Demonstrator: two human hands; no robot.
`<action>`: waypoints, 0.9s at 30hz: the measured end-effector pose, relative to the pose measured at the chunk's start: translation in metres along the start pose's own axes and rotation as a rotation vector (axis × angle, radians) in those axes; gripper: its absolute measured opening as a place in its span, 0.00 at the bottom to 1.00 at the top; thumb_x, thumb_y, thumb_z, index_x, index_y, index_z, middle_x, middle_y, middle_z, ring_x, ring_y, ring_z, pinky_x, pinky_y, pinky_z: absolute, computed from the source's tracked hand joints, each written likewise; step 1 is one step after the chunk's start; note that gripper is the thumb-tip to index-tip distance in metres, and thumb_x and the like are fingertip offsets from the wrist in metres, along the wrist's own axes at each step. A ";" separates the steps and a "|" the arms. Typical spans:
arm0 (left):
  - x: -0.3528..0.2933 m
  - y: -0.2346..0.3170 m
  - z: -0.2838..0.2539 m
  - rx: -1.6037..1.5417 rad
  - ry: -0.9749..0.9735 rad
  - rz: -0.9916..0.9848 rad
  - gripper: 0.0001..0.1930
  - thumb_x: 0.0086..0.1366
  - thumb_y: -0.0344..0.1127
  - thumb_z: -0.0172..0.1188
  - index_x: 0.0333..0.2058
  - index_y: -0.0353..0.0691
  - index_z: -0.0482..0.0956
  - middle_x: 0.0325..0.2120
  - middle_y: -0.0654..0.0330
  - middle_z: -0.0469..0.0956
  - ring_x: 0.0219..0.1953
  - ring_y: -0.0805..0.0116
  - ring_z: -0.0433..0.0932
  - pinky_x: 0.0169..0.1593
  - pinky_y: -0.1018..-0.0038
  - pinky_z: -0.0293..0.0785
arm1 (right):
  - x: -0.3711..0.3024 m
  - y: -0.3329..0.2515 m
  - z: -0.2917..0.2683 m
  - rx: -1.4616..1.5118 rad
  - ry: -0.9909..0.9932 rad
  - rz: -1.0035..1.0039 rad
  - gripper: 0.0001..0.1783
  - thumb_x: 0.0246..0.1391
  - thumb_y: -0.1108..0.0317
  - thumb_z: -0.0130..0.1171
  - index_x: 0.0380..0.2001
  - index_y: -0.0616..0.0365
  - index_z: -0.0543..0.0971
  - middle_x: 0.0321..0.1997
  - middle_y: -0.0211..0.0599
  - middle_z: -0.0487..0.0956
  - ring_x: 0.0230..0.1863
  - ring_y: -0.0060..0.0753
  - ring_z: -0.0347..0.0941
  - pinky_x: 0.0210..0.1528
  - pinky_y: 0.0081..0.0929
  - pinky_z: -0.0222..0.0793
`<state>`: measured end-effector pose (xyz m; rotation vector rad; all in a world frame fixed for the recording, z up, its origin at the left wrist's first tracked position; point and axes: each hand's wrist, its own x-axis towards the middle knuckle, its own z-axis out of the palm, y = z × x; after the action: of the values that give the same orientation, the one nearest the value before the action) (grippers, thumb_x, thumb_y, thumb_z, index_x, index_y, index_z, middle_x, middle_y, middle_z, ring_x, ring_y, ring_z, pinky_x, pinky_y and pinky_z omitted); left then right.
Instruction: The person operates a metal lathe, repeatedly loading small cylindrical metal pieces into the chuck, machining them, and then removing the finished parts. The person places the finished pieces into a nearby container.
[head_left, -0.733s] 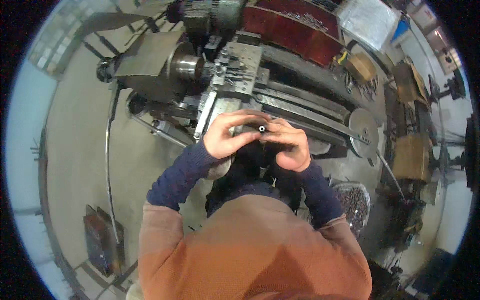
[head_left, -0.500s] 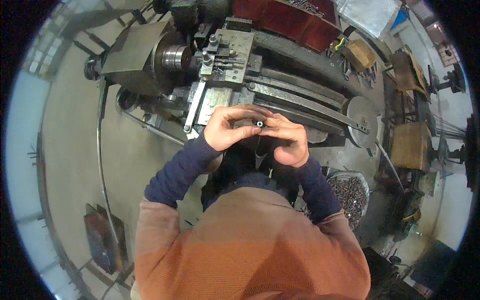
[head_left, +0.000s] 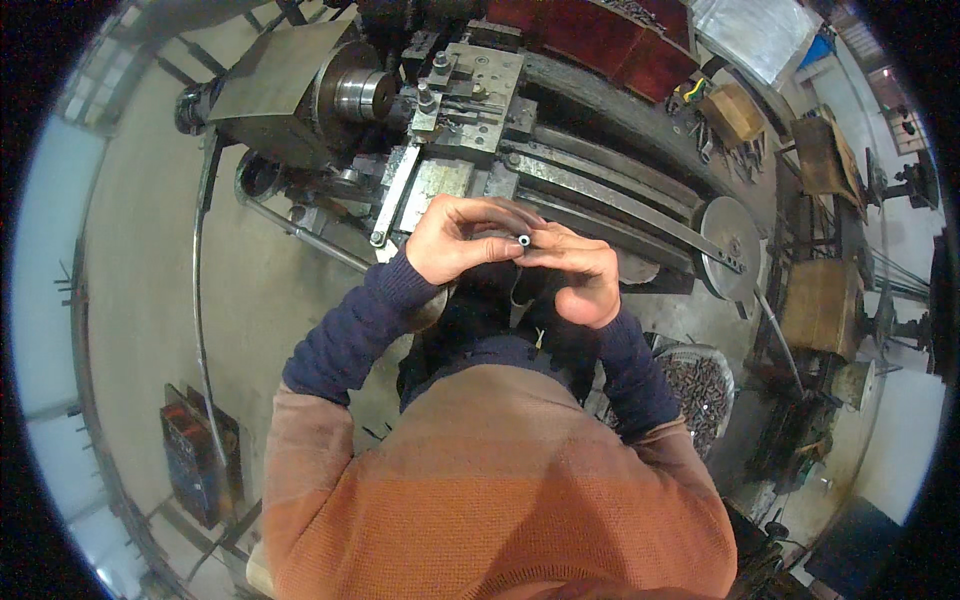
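In front of my chest, my left hand [head_left: 455,238] and my right hand [head_left: 580,268] meet fingertip to fingertip. Between them is a small hollow metal cylinder [head_left: 524,241], its round end with a dark hole facing up. The left thumb and fingers pinch it from the left. The right fingers press on it from the right, with the thumb bent underneath. My fingers hide most of the cylinder's length. Just beyond the hands stands a metal lathe, with its carriage and tool post [head_left: 428,105] nearest, and a round chuck [head_left: 355,95] to the left.
Lathe bed rails [head_left: 610,190] run right to a round metal disc [head_left: 733,247]. A basket of small metal parts [head_left: 695,395] stands by my right elbow. Dark red trays [head_left: 600,45] and a cardboard box [head_left: 733,112] lie at the back. A dark red metal box [head_left: 200,455] sits lower left.
The view has shifted slightly, so the lathe appears a little further right. Both hands still hold the small cylinder, which is turned slightly in the fingertips.
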<state>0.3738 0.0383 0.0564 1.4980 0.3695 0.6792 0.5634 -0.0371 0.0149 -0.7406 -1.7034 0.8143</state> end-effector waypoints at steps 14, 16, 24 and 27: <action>-0.073 0.034 -0.069 0.607 0.380 -0.123 0.08 0.51 0.27 0.58 0.31 0.30 0.77 0.25 0.55 0.79 0.29 0.74 0.76 0.35 0.78 0.70 | 0.077 0.003 -0.108 -0.610 0.062 -0.148 0.19 0.25 0.67 0.55 0.29 0.57 0.79 0.32 0.42 0.75 0.36 0.43 0.71 0.40 0.33 0.68; -0.095 0.010 -0.090 0.615 0.529 -0.066 0.08 0.51 0.27 0.58 0.31 0.30 0.77 0.26 0.55 0.79 0.29 0.73 0.76 0.35 0.78 0.70 | 0.123 0.023 -0.144 -0.796 0.163 -0.237 0.18 0.25 0.67 0.57 0.28 0.55 0.80 0.31 0.41 0.76 0.36 0.43 0.71 0.39 0.34 0.68; -0.102 -0.038 -0.129 1.225 0.397 -0.233 0.16 0.52 0.38 0.59 0.36 0.33 0.76 0.28 0.47 0.77 0.32 0.58 0.78 0.36 0.71 0.71 | 0.122 0.009 -0.148 -0.919 0.322 -0.015 0.30 0.29 0.66 0.60 0.45 0.49 0.74 0.53 0.56 0.67 0.56 0.52 0.61 0.56 0.35 0.59; -0.119 -0.087 -0.160 1.175 0.411 -0.335 0.17 0.53 0.39 0.59 0.39 0.33 0.75 0.29 0.49 0.78 0.32 0.56 0.78 0.38 0.69 0.71 | 0.037 0.009 -0.133 -0.861 0.296 0.031 0.27 0.27 0.67 0.59 0.41 0.52 0.76 0.51 0.54 0.68 0.52 0.52 0.66 0.51 0.32 0.64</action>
<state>0.2000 0.0954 -0.0608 2.2886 1.4846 0.4904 0.6829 0.0182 0.0555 -1.3832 -1.7416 -0.0660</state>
